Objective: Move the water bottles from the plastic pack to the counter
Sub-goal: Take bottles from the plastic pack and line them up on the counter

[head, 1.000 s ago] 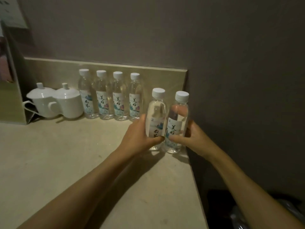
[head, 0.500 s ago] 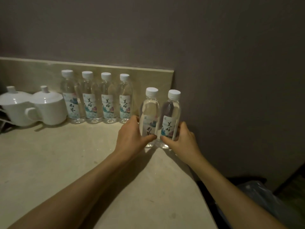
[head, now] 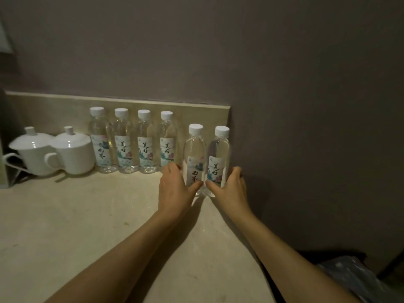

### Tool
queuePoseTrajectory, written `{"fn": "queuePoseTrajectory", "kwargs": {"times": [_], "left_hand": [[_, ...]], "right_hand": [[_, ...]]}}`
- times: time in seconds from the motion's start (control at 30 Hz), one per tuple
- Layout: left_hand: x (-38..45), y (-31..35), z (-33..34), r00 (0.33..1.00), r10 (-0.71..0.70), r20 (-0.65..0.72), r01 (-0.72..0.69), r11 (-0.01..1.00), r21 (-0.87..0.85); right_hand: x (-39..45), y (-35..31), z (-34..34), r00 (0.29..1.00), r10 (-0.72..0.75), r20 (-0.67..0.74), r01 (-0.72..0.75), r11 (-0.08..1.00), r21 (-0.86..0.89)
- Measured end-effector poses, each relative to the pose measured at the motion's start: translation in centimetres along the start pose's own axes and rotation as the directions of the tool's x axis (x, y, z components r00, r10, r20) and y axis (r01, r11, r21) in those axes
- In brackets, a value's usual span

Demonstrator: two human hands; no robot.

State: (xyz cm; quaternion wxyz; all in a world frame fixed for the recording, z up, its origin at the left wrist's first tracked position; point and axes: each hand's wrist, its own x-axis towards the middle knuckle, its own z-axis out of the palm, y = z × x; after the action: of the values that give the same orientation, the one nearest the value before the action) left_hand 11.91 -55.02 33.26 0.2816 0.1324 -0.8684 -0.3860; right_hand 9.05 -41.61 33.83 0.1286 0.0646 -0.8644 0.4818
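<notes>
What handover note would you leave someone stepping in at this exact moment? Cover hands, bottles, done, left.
Left hand: wrapped around a clear plastic white-capped water bottle.
Right hand: gripping its twin bottle.
Both stand upright near the right end of the beige stone counter.
Done: four matching bottles lined against the backsplash beside two white lidded cups.
Left: release these two. The plastic pack is out of view.

The 2 held bottles (head: 206, 158) have been carried further back along the bench (head: 65, 226) and closer to the row of 4 bottles (head: 133, 141); the grip of the left hand (head: 175, 191) and right hand (head: 229, 189) has been lowered onto the labels; both bases are now set down.
</notes>
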Motion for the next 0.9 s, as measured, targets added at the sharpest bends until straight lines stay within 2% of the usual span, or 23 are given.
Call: {"fn": "queuePoseTrajectory", "kwargs": {"times": [0.5,0.67,0.9], "left_hand": [[1.8,0.9,0.7,0.999,-0.043,-0.029,0.047,0.987,0.154],[2.2,1.0,1.2,0.997,-0.079,-0.013,0.079,0.995,0.064],[3.0,0.6,1.8,0.998,-0.049,-0.041,0.051,0.998,0.040]], "right_hand": [[2.4,-0.3,0.6,0.996,-0.052,0.068,0.056,0.997,-0.057],[2.7,-0.8,0.9,0.996,-0.023,0.089,0.027,0.999,-0.036],[3.5,-1.1,1.4,0.995,-0.006,0.101,0.014,0.996,-0.084]]}}
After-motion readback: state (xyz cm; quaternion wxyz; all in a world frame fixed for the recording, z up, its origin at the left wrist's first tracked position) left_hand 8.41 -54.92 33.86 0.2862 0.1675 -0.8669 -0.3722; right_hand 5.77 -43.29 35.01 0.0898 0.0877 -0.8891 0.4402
